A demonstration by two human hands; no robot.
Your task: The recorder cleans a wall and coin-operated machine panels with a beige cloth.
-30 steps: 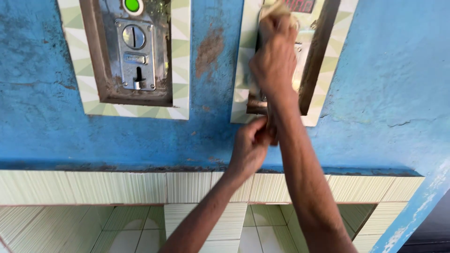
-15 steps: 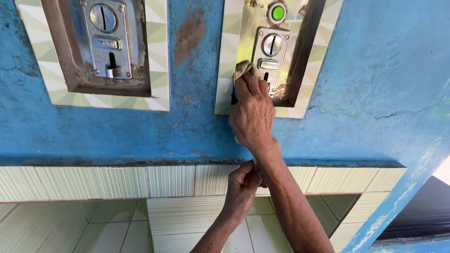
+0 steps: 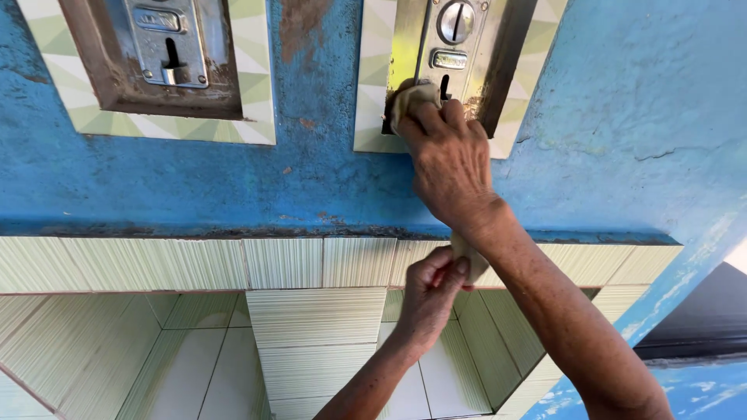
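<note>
My right hand (image 3: 450,159) presses a wad of beige cloth (image 3: 411,97) against the lower left of a metal coin-slot panel (image 3: 457,47) set in a recess of the blue wall. The cloth's loose tail hangs down behind my right wrist. My left hand (image 3: 429,289) pinches that tail (image 3: 467,258) just below the blue ledge. Both hands are shut on the same cloth.
A second metal coin-slot panel (image 3: 167,47) sits in a recess at the upper left. Pale green tiles frame both recesses. Below the blue ledge (image 3: 194,229) run ribbed light tiles (image 3: 280,264) over tiled compartments. A blue wall edge (image 3: 669,288) slants down at the right.
The view has shifted, so both panels sit higher and further left in frame. My right hand has slid the cloth down the right panel's left side; my left hand still pinches the tail.
</note>
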